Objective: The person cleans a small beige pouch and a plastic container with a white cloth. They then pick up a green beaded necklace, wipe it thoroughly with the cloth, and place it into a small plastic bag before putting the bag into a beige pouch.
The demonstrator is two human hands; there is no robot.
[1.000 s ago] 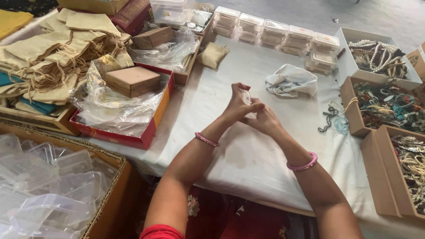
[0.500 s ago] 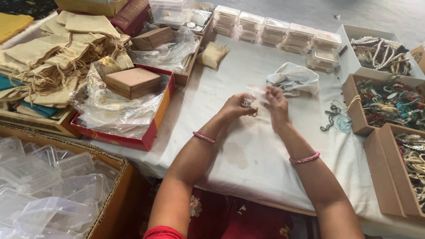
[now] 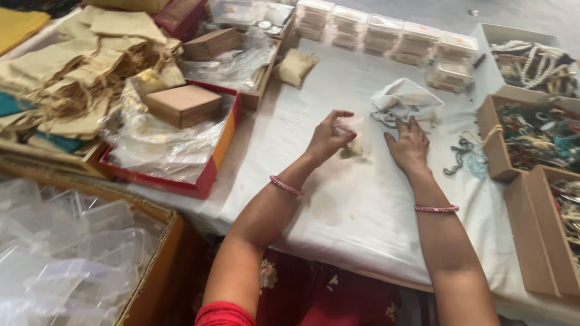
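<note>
A thin clear pouch, blurred at frame centre, is pinched by the left hand; its greenish contents are indistinct. The right hand is laid flat, fingers spread, touching a white cloth.

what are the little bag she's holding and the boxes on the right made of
The small bag in the left hand looks like thin clear plastic film: see-through, glossy, crumpled. The open boxes at the right look like plain brown cardboard: matte, with thin, straight walls. The tablecloth under them seems to be white woven fabric, with soft creases and faint stains.
</note>
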